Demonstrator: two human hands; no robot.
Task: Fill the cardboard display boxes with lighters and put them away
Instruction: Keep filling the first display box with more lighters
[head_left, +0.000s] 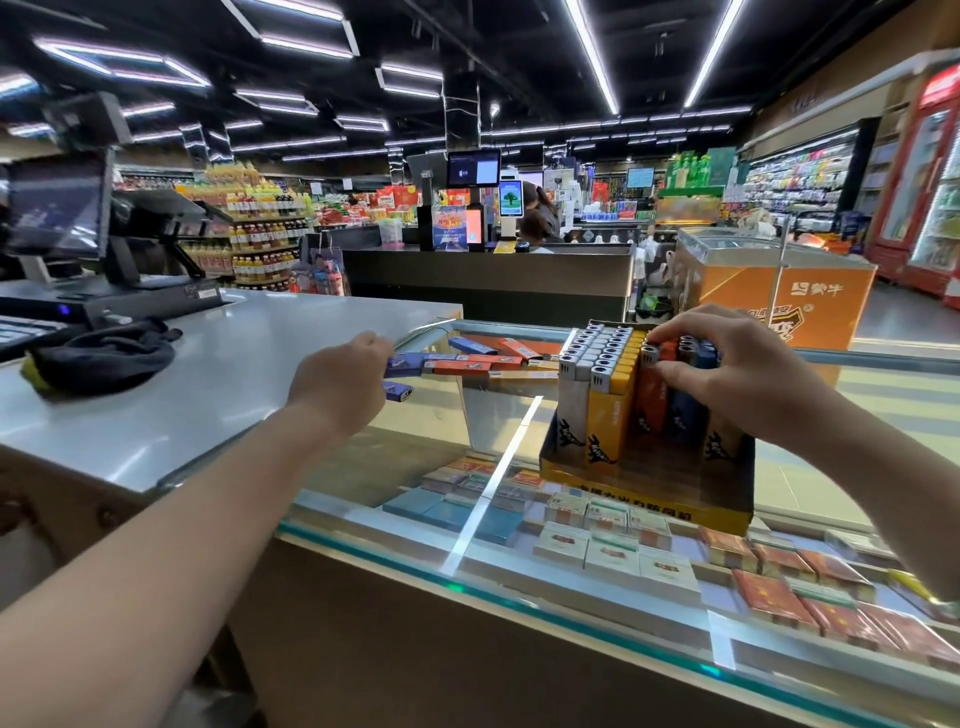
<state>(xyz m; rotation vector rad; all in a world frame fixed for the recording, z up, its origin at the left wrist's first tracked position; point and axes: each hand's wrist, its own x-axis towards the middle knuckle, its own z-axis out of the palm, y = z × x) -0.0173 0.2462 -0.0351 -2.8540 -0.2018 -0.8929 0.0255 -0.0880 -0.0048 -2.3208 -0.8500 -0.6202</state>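
A yellow cardboard display box (644, 501) stands on the glass counter, holding upright lighters in grey, yellow, orange and blue. My right hand (737, 364) rests on top of the box, fingers pinching the upright orange lighter (655, 395) in the right rows. Loose lighters (478, 358), orange and blue, lie flat on the glass behind the box to the left. My left hand (343, 384) reaches into that pile and is closed around a blue lighter (402, 365); another blue one (399, 391) pokes out just below the fingers.
The glass counter (467, 551) shows cigarette packs beneath. A grey countertop (218, 364) to the left carries a dark cloth (104, 358) and a register with a screen (57, 208). An orange freezer (779, 296) stands beyond the counter.
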